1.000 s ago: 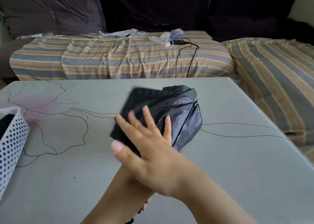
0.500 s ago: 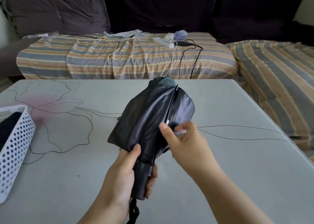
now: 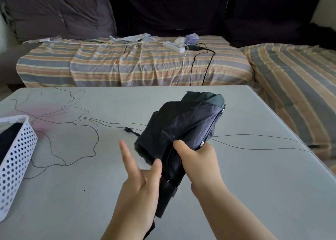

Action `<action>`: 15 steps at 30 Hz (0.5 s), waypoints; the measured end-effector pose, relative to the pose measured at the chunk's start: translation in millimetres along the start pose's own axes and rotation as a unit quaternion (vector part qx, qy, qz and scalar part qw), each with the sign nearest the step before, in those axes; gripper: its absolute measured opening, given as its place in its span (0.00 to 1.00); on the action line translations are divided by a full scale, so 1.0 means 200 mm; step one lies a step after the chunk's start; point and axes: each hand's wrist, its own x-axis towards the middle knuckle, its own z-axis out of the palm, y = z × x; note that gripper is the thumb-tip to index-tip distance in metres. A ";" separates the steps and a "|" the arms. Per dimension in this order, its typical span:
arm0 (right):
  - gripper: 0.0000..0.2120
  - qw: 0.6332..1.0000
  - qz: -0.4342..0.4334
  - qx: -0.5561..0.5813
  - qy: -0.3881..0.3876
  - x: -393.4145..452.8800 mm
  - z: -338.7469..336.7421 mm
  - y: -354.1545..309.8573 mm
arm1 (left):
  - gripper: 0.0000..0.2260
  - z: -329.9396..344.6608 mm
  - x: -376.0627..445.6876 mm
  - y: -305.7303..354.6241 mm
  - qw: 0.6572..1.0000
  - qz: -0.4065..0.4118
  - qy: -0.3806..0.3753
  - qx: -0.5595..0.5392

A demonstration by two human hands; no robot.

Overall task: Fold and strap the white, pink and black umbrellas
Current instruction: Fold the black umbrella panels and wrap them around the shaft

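Above the near-middle of the pale grey bench with a drawn flower outline, the collapsed black fabric umbrella is held up, tilted, its tip toward the far right and its black handle toward the near side. Right hand grasps the gathered canopy w/ thumb and fingers curled round the fabric, just above the handle. Left hand is released: fingers straight and spread, thumb side touching the umbrella near the handle, not curled round it. A thin black strap end sticks out left of the canopy. At the left edge of the bench stands a white perforated plastic basket w/ sth dark inside. Behind the bench is a sofa w/ striped orange-and-grey cover; on it lie a white power strip and cables.
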 end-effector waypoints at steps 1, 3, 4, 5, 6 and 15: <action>0.11 1.000 -0.001 -0.005 0.015 0.01 0.00 0.01 | 0.36 0.01 -0.01 -0.02 0.993 0.075 0.036 0.084; 0.11 0.999 0.000 -0.008 0.035 0.02 0.00 0.02 | 0.34 0.02 -0.02 -0.06 0.937 0.228 0.034 0.263; 0.11 0.999 0.000 -0.010 0.041 0.03 0.01 0.02 | 0.35 0.03 -0.03 -0.06 0.916 0.242 0.001 0.321; 0.12 0.999 -0.001 -0.012 0.045 0.03 0.01 0.03 | 0.35 0.06 -0.03 -0.07 0.893 0.243 -0.012 0.378; 0.13 0.999 -0.002 -0.013 0.044 0.03 0.02 0.03 | 0.33 0.08 -0.03 -0.09 0.878 0.240 -0.007 0.414; 0.15 0.998 -0.046 0.017 -0.033 -0.03 0.01 0.00 | 0.20 0.02 0.06 -0.04 0.954 0.144 -0.005 0.262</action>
